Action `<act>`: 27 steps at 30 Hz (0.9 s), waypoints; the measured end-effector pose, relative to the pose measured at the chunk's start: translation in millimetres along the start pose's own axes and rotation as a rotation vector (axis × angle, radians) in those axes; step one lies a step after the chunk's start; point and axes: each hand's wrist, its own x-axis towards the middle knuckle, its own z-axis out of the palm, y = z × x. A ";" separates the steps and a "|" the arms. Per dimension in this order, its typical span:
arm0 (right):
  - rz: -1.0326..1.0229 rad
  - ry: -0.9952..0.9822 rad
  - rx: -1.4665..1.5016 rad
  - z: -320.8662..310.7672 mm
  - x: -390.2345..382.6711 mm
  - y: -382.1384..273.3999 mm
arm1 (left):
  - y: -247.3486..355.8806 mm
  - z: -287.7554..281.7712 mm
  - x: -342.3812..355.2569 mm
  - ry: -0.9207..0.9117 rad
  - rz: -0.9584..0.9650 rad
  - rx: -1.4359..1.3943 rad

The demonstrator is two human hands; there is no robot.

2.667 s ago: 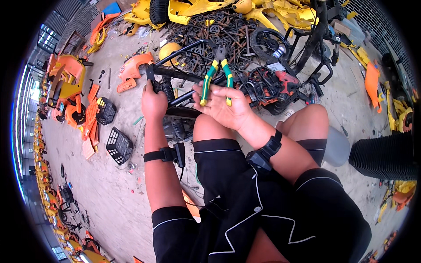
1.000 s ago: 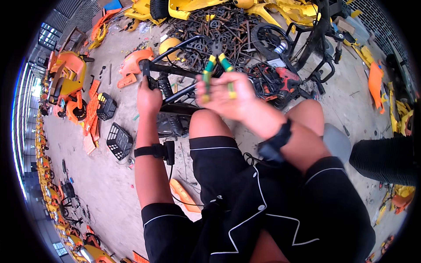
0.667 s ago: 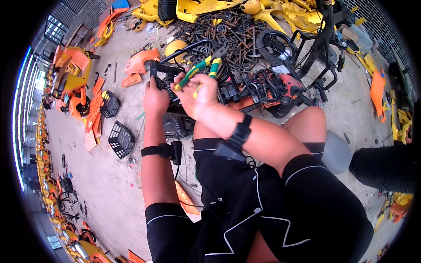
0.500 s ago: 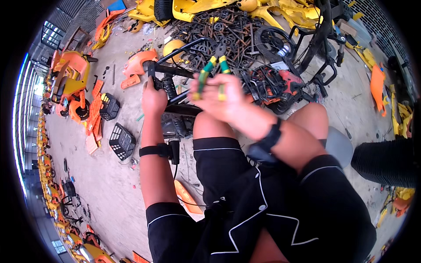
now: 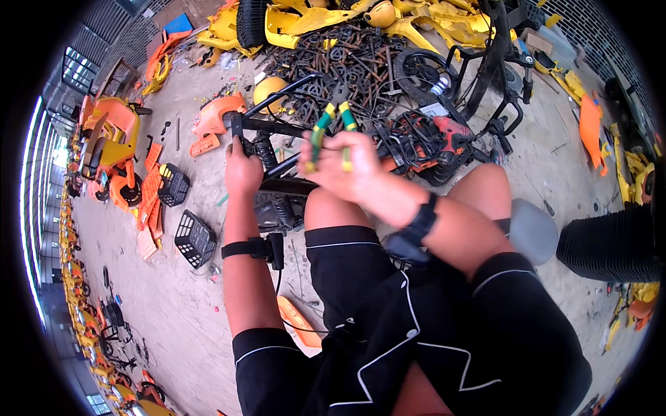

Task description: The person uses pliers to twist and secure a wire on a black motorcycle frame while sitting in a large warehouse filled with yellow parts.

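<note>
My left hand (image 5: 244, 166) is closed around the flat end of a black metal frame (image 5: 298, 129) that lies before my knees. A black shock absorber (image 5: 266, 150) sits on that frame, just right of this hand. In my right hand (image 5: 350, 158) is a pair of pliers (image 5: 322, 125) with green and yellow handles. Their handles are spread and the jaws point away from me, above the frame's right part. The hand is somewhat blurred, and the frame's parts behind it are hidden.
Beyond the frame lies a heap of rusty metal parts (image 5: 333, 59), with yellow panels (image 5: 305, 24) behind. A red power tool (image 5: 451, 135) rests on dark parts at right. Black baskets (image 5: 194, 239) and orange panels (image 5: 218, 114) lie at left. A stack of black baskets (image 5: 607, 243) stands right.
The whole view has shifted slightly. My right hand still holds the pliers, in nearly the same place over the frame. My left hand keeps its grip on the frame end.
</note>
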 end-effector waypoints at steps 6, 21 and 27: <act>0.341 -0.115 -0.130 -21.6 -30.4 -62.5 | 11.5 -9.7 -13.2 -0.038 -0.023 0.087; 0.312 -0.100 -0.085 -14.1 -26.7 -52.5 | 19.4 -14.7 -14.7 -0.048 -0.057 0.127; -0.307 -0.030 0.118 4.0 45.0 28.6 | 38.9 -1.1 1.6 -0.043 0.008 0.088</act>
